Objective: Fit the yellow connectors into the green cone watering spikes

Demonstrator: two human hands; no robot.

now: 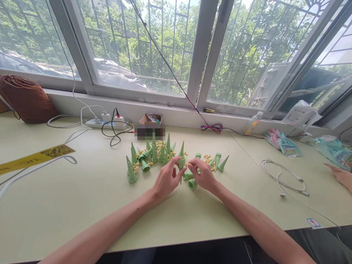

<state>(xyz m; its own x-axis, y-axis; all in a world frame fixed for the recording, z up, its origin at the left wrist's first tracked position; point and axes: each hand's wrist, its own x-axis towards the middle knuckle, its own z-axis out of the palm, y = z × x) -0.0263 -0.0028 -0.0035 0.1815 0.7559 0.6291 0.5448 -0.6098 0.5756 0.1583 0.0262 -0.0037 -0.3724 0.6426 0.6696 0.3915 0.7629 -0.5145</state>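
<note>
Between the fingers of my left hand (168, 175) is a green plastic watering spike (181, 163), wide end up and point down. My right hand (204, 173) pinches a small yellow valve (186, 165) against the spike's side; how far it sits in the spike is too small to tell. Several green spikes stand or lie to the left and behind, among them an upright spike (131, 173). Yellow valves (135, 168) are scattered among them. Beside my right hand lie more spikes, one with its open end (192, 184) towards me, and a tilted spike (223, 164).
At the back are a power strip (110, 124) with cables, a small cardboard box (161, 119) and a bottle (253, 123). A white cable (277, 179) and bagged items (283, 143) lie right. Another person's hand (341, 176) rests at the right edge. A yellow strap (35, 158) crosses the left.
</note>
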